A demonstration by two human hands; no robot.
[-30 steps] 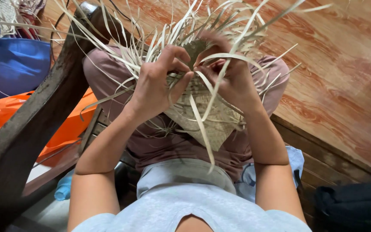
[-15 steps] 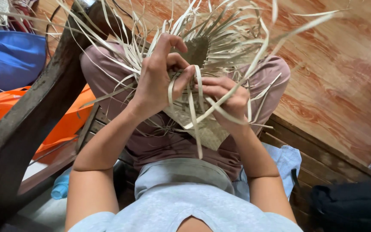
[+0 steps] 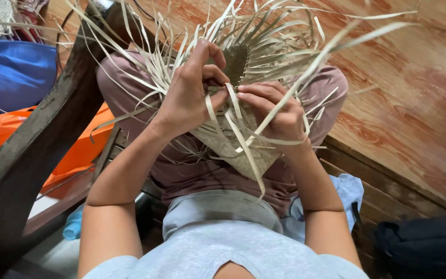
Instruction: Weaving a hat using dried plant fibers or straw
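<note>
Woven mat piece (image 3: 233,150) sits btwn both hands, over the person's lap – a tight pale plaited patch w/ loose strips (image 3: 280,46) fanning out above and to either side of the fingers. Left hand (image 3: 192,88) is curled, thumb and fingers pinching a strip at the top edge of the weave. Right hand (image 3: 277,111), just beside it and nearly touching, grips another strip that bends across its knuckles and runs up to the right. One long strip hangs down below the hands, twd the grey shirt (image 3: 223,232). Left of the left forearm – a dark wooden chair arm (image 3: 37,150), w/ orange cloth (image 3: 78,150) and blue cloth (image 3: 14,77) beyond it. Wood floor (image 3: 414,93) lies right of the right hand.
</note>
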